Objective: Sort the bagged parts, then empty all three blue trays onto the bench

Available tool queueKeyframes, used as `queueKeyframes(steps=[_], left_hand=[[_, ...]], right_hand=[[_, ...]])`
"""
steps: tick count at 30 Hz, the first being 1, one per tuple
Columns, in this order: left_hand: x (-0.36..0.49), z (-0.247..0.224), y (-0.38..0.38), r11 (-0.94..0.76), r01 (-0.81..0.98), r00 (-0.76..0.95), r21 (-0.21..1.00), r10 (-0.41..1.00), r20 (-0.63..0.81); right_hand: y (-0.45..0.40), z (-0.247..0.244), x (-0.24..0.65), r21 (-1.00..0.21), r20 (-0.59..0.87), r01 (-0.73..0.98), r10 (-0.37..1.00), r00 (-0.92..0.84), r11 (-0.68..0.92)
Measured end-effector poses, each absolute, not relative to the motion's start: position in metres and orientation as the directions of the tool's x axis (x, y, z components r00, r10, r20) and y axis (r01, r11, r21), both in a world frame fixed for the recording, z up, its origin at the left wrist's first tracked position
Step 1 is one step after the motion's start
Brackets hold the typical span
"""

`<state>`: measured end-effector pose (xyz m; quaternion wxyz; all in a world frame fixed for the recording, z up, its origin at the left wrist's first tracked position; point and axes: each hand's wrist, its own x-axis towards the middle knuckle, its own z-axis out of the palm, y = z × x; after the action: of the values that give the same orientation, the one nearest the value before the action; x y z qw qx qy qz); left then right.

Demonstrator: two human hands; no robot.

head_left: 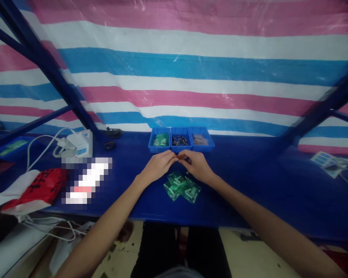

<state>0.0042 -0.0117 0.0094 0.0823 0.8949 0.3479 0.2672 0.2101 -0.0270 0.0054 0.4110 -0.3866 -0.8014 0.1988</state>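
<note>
My left hand (161, 164) and my right hand (197, 165) meet over the blue table, their fingertips pinched together. Whatever lies between the fingers is too small and covered to name. Just below them rest several small clear-and-green packets (182, 187) with whitish pieces inside, overlapping in a loose pile. A tiny dark piece (187, 173) sits at the pile's upper edge, near my right hand. Beyond my fingers stand three blue bins side by side: the left bin (159, 149) has similar green packets, the middle bin (179, 148) small black-and-silver parts, the right bin (203, 148) brownish packets.
To the left are a white power strip (85, 143) with cables, a red bag (45, 187), and a small black object (109, 145). A white socket block (326, 164) lies far right. Blue metal posts and a striped sheet (191, 69) close off the back.
</note>
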Motion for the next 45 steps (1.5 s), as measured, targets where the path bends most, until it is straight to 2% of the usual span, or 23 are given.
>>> queueKeyframes(steps=[3,9,13,18,23,29,37,45], left_hand=[[0.006,0.01,-0.013,-0.738,0.576,0.602,0.351,0.673,0.43],[0.007,0.01,-0.014,-0.698,0.622,0.549,0.356,0.712,0.438],[0.006,0.01,-0.014,-0.704,0.635,0.574,0.318,0.706,0.415],[0.003,0.013,-0.013,-0.705,0.63,0.584,0.326,0.707,0.4],[0.001,0.018,-0.012,-0.692,0.556,0.677,0.46,0.698,0.233],[0.0,0.019,-0.013,-0.645,0.513,0.725,0.567,0.679,0.115],[-0.002,0.022,-0.012,-0.517,0.413,0.682,0.75,0.721,0.122],[-0.004,0.028,-0.007,-0.404,0.283,0.496,0.87,0.838,0.228]], right_hand=[[-0.025,0.006,0.212,-0.579,0.534,0.504,0.765,-0.359,0.641],[0.0,0.006,0.222,-0.325,0.678,0.745,0.692,-0.246,0.582],[0.013,0.007,0.23,-0.266,0.691,0.793,0.682,-0.24,0.548],[0.0,0.014,0.234,-0.315,0.69,0.738,0.678,-0.254,0.597],[-0.014,0.012,0.227,-0.388,0.596,0.656,0.719,-0.357,0.648],[-0.019,0.001,0.217,-0.352,0.47,0.691,0.758,-0.453,0.631],[-0.018,-0.001,0.218,-0.376,0.457,0.691,0.773,-0.441,0.617],[-0.017,-0.002,0.22,-0.411,0.465,0.614,0.734,-0.494,0.674]])
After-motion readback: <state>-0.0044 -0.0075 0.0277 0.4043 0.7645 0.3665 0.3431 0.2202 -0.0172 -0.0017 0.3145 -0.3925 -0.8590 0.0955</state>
